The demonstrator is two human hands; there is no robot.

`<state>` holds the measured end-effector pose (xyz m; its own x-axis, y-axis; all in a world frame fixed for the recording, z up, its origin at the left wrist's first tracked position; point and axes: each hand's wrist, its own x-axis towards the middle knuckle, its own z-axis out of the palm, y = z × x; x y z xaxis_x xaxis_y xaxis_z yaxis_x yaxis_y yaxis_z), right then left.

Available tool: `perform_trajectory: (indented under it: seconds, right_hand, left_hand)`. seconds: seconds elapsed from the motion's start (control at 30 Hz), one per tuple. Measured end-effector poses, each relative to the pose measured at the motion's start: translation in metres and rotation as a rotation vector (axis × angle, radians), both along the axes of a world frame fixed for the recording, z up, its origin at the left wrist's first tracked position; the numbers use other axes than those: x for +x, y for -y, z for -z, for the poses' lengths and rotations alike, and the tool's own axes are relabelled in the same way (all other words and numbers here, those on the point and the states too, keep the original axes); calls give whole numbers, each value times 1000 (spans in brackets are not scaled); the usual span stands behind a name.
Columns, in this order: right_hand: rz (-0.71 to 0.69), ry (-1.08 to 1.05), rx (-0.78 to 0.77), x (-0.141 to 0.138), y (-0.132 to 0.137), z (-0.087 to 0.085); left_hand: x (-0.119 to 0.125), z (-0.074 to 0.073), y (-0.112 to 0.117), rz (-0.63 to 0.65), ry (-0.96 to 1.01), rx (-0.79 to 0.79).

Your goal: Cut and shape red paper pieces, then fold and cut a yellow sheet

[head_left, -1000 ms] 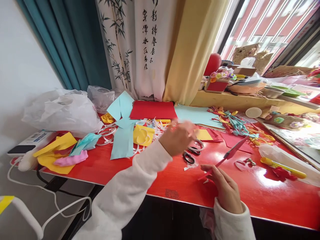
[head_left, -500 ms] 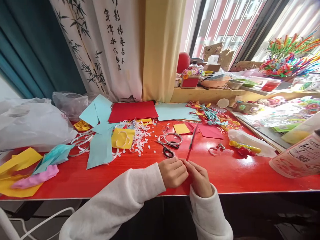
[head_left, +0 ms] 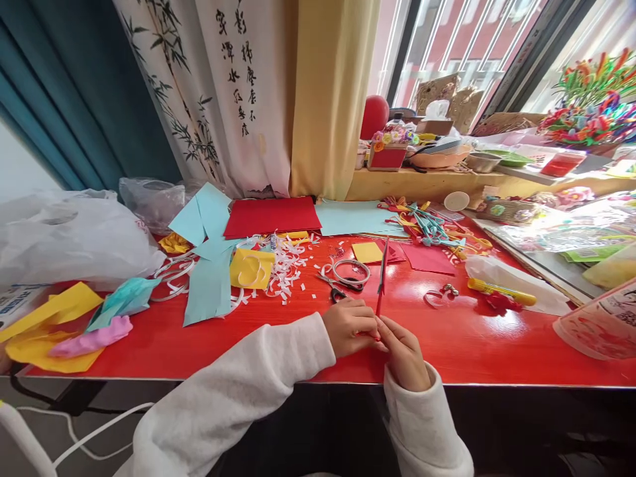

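My left hand [head_left: 352, 328] and my right hand [head_left: 406, 354] meet near the table's front edge. Between their fingertips they pinch the lower end of a thin red paper piece [head_left: 383, 270], seen nearly edge-on and pointing away from me. Whether it is folded or rolled cannot be made out, and its lower end is hidden by the fingers. Just beyond my left hand lie black-handled scissors [head_left: 338, 294], partly covered by the hand. A roll of clear tape [head_left: 351, 272] rests against them.
Light blue paper [head_left: 207, 291], yellow paper [head_left: 252, 268] and white shreds [head_left: 285, 268] lie to the left. Red sheets [head_left: 272, 217] are stacked at the back. A yellow glue tube [head_left: 501, 292] and a pink-white tub [head_left: 601, 321] stand or lie at the right.
The red paper piece has turned more upright in view. My fingers have shifted slightly along its lower end, both hands still pinching. The whole view has swung a little left.
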<state>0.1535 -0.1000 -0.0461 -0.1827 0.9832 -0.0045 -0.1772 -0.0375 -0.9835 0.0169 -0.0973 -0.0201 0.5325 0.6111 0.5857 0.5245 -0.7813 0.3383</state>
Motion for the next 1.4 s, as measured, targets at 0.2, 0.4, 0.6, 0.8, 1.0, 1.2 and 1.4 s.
perform_trajectory:
  seconds: [0.2, 0.4, 0.6, 0.8, 1.0, 1.2, 1.4]
  right_hand:
    - [3, -144, -30, 1, -5, 9]
    - [52, -238, -56, -2, -5, 2]
    - [78, -288, -41, -3, -8, 3]
    - [88, -158, 57, -6, -6, 3]
    - [125, -212, -10, -8, -6, -2]
    - [179, 28, 185, -15, 2, -7]
    - [350, 502, 418, -23, 2, -9]
  left_hand:
    - [1, -2, 0, 49, 137, -53]
    - [7, -1, 0, 96, 197, -90]
    - [8, -4, -2, 207, 298, -316]
    - [9, -6, -4, 140, 225, -477]
    - [10, -4, -4, 131, 562, -761]
    - [8, -1, -9, 68, 776, -975]
    - [2, 1, -13, 71, 938, -973]
